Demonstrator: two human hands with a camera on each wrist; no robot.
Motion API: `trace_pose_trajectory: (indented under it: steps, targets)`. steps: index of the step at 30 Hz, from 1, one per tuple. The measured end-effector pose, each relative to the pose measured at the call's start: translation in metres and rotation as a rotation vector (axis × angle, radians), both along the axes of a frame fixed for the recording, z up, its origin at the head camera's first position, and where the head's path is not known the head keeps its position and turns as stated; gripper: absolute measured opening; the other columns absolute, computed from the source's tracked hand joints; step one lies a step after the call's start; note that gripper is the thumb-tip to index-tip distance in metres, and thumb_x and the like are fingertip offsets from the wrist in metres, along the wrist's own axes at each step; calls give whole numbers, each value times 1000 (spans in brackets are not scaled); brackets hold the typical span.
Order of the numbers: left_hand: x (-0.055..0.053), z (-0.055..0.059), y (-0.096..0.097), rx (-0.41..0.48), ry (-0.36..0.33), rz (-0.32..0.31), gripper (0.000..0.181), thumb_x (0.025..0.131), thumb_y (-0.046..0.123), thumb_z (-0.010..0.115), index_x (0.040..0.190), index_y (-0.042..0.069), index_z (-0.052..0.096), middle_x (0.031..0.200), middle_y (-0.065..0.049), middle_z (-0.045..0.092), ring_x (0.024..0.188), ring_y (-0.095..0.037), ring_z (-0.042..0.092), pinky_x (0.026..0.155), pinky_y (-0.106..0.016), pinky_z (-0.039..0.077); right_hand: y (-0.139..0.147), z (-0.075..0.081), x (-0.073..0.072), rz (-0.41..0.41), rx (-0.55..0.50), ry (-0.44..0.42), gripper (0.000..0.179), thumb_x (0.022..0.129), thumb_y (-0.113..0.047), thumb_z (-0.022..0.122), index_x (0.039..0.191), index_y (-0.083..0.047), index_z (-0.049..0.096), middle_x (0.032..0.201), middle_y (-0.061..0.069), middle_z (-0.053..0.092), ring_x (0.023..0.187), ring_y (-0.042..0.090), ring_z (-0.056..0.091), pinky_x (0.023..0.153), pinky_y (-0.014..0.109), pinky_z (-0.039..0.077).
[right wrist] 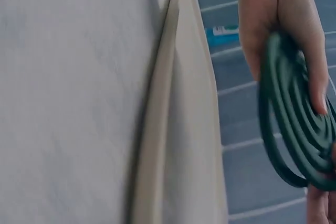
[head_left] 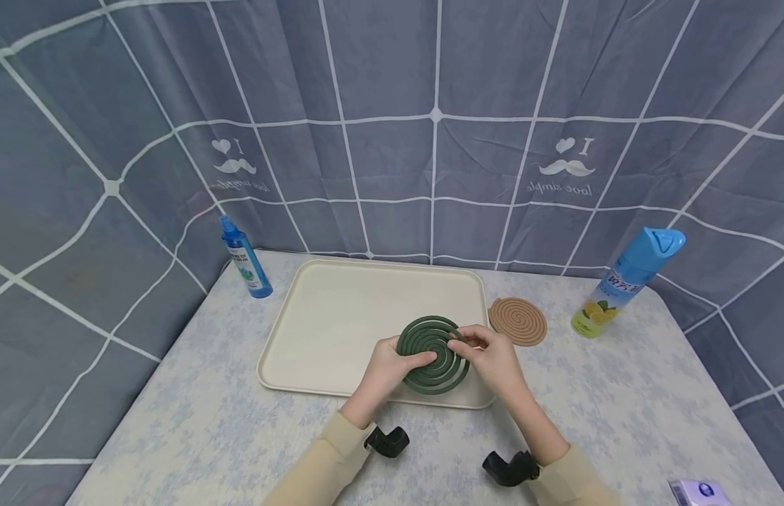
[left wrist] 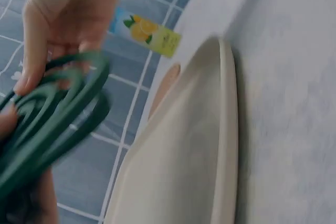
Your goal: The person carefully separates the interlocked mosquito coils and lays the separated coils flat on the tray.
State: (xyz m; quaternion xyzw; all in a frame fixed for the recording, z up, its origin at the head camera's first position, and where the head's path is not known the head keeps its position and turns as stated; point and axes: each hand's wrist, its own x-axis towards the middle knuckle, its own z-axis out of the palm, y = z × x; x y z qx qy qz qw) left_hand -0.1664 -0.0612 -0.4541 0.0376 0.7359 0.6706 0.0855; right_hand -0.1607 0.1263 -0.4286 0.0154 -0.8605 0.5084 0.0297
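A dark green mosquito coil (head_left: 423,337) is held up above the front right part of a cream tray (head_left: 341,316). My left hand (head_left: 392,365) grips its left side, thumb lying across the rings and fingers behind. On the other side my right hand (head_left: 490,355) pinches the coil between thumb and fingers. In the left wrist view the green coil (left wrist: 58,114) shows its rings spread slightly apart. The right wrist view shows the coil (right wrist: 294,114) nearly edge-on, clear of the tray (right wrist: 194,103). A brown coil (head_left: 518,321) lies flat by the tray's right edge.
A blue spray bottle (head_left: 246,258) stands behind the tray's left side. To the right is a blue and yellow aerosol can (head_left: 626,281) with lemons on it. A purple and white packet (head_left: 700,492) lies at the near right. Grey curtain (head_left: 392,161) backs the table.
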Motion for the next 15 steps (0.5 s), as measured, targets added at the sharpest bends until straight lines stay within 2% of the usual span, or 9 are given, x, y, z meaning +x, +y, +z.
trace_pose_trajectory:
  steps: [4, 7, 10, 15]
  targets:
    - [3, -2, 2, 93, -42, 93, 40, 84, 23, 78, 116, 0, 69, 111, -14, 73, 99, -19, 70, 89, -30, 57, -8, -7, 4, -95, -191, -78, 25, 86, -19, 77, 106, -4, 73, 91, 4, 74, 76, 6, 63, 71, 19, 52]
    - [4, -2, 3, 122, -37, 144, 41, 84, 24, 78, 116, 0, 68, 111, -15, 72, 98, -19, 70, 87, -31, 58, -13, -10, 6, -118, -263, -88, 25, 86, -19, 77, 106, -5, 73, 89, 2, 74, 74, 4, 65, 73, 21, 54]
    - [4, -2, 0, 101, -15, 141, 40, 84, 25, 79, 113, 0, 70, 108, -14, 73, 93, -16, 70, 85, -29, 57, -13, -9, 7, -92, -256, -100, 25, 86, -18, 77, 107, -5, 73, 87, 3, 73, 74, 7, 65, 74, 23, 55]
    - [2, 1, -6, -51, 38, 52, 33, 82, 28, 80, 102, 2, 74, 94, -11, 76, 80, -11, 69, 77, -27, 57, -6, -5, 5, -8, -94, -78, 25, 85, -18, 78, 107, -8, 73, 89, 2, 71, 78, 9, 62, 70, 23, 51]
